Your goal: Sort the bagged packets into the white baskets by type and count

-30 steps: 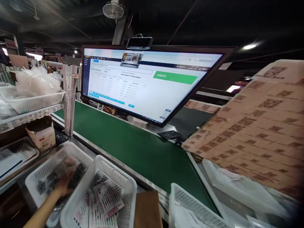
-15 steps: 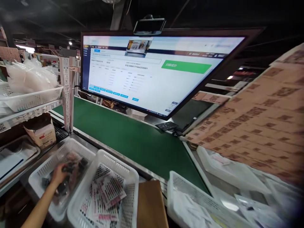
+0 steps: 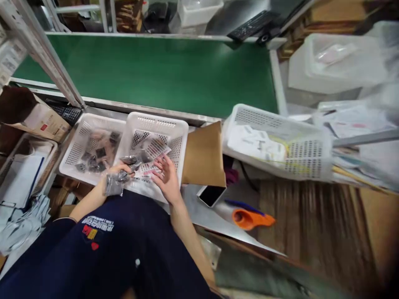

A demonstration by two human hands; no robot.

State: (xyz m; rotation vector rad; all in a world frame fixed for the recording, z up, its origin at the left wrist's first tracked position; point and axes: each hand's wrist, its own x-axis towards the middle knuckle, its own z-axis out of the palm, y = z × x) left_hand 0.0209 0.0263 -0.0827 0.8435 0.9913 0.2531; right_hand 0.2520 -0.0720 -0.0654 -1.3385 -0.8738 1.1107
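My left hand [image 3: 121, 167] is closed around clear plastic bags [image 3: 114, 182] that hold small dark items; I cannot make out their kind. Part of the bundle hangs below the hand and part sticks out toward the right. Near it, my right hand [image 3: 168, 178] has its fingers apart, above the white basket [image 3: 179, 124] with red-and-black printed packets [image 3: 158, 148] in it. Whether its fingertips touch a packet is unclear. To the left, another white basket [image 3: 71, 160] holds more clear bags with dark and pinkish contents [image 3: 100, 151].
Behind the baskets runs a green conveyor belt [image 3: 168, 70]. A cardboard box [image 3: 202, 153] stands to the right, beside a phone [image 3: 212, 195] and an orange tool [image 3: 247, 218]. Another basket [image 3: 314, 162] holds white labels. A metal post [image 3: 46, 54] rises at left.
The view has tilted down from the monitor to the baskets. My left hand has left the left basket with bagged items in it, and my right hand has come into view.
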